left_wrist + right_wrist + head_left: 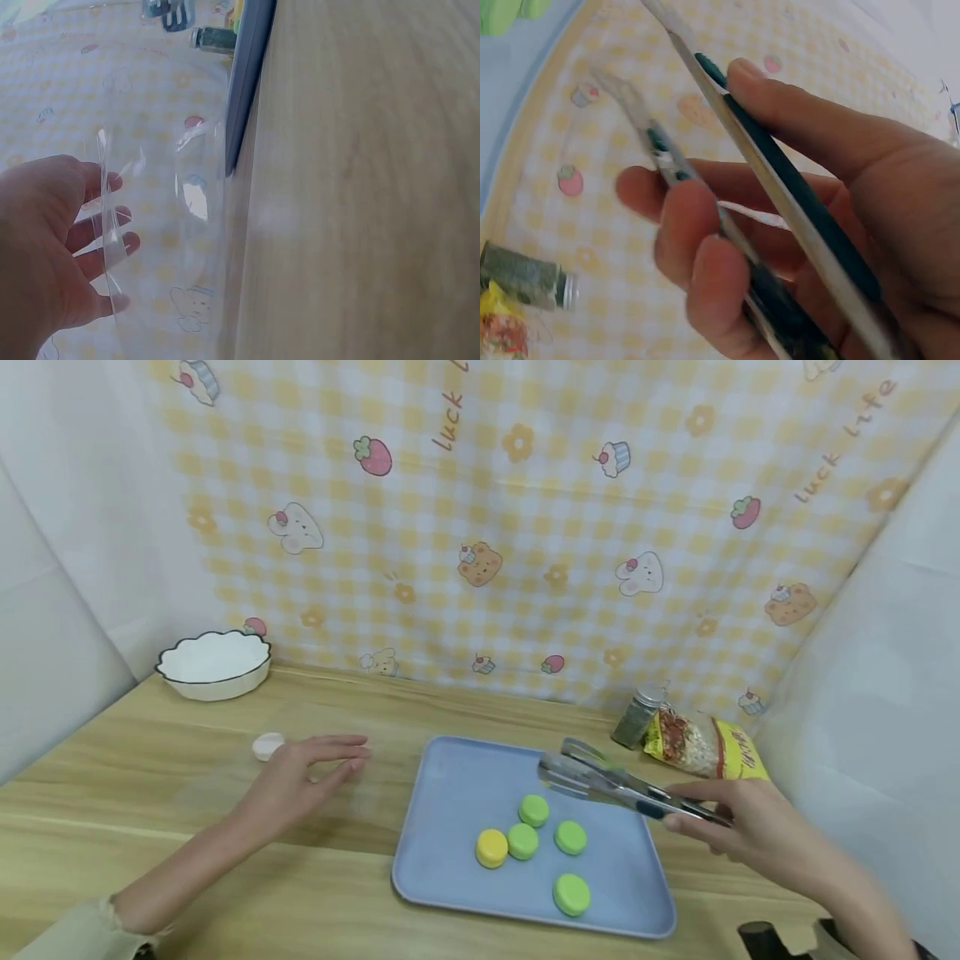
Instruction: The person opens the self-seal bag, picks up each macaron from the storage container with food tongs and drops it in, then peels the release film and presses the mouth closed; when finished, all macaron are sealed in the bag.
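In the head view, my right hand (pixel 772 827) holds metal tongs (pixel 592 781) over a blue tray (pixel 457 777); their tips are apart. The right wrist view shows thumb and fingers on opposite arms of the tongs (pixel 769 172). On the tray lie several green macaron-like rounds (pixel 572 894) and a yellow one (pixel 492 847). A patch of green shows behind the tongs. Left of the tray, my left hand (pixel 300 777) has its fingers loosely extended. In the left wrist view, that hand (pixel 52 240) is at the edge of a clear plastic piece (pixel 161 247); its full shape is unclear.
A white scalloped dish (pixel 213 660) stands at the back left. Near my left hand is a small white round (pixel 267 746). A spice jar (pixel 637 718) and a yellow food packet (pixel 701 745) sit behind the tray at right, before a checked cloth (pixel 450 527).
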`<state>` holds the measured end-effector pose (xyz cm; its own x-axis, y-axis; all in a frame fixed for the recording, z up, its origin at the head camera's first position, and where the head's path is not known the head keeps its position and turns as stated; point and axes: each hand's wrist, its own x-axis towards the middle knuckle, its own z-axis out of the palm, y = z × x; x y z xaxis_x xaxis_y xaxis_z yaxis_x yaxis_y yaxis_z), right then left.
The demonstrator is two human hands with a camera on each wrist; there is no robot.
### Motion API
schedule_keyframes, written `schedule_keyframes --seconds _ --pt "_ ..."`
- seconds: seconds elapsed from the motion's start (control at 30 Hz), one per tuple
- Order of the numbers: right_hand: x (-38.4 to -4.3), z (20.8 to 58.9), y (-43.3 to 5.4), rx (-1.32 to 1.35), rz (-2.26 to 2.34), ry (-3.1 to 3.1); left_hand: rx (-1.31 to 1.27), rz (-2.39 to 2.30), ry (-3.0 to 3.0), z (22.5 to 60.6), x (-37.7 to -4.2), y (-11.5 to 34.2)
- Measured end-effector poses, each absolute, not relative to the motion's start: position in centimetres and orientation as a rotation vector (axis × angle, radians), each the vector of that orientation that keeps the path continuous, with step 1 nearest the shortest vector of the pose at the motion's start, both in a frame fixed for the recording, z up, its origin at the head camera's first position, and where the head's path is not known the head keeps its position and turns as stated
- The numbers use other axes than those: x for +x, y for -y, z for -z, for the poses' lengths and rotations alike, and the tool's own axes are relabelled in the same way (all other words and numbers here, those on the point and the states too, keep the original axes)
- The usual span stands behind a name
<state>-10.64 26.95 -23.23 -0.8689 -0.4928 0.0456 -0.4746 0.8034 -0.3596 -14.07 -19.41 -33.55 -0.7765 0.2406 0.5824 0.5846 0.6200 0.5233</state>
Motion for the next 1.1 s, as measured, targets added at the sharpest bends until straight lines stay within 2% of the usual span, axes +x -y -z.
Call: schedule_keyframes --seconds 0.17,0.37,0.53,0.93,1.1 --pt "-9.8 23.1 -30.4 -0.693 0.645 -2.681 -0.619 1.023 2.395 33.6 -14.1 19.6" --pt "-8.6 22.9 -33.2 -0.871 0.560 -2.617 -0.602 1.027 2.392 33.4 -14.0 19.7" --pt "-8.3 22.9 -33.2 -0.915 0.493 -2.613 -0.598 1.063 2.387 33.4 -13.9 19.6" --pt "-9.3 24.0 -31.1 -0.789 0.496 -2.588 -0.590 1.104 2.382 33.6 -13.8 19.6" --pt "-9.9 24.1 -31.2 -0.950 0.541 -2.554 -0.573 1.093 2.381 33.8 -14.1 19.7"
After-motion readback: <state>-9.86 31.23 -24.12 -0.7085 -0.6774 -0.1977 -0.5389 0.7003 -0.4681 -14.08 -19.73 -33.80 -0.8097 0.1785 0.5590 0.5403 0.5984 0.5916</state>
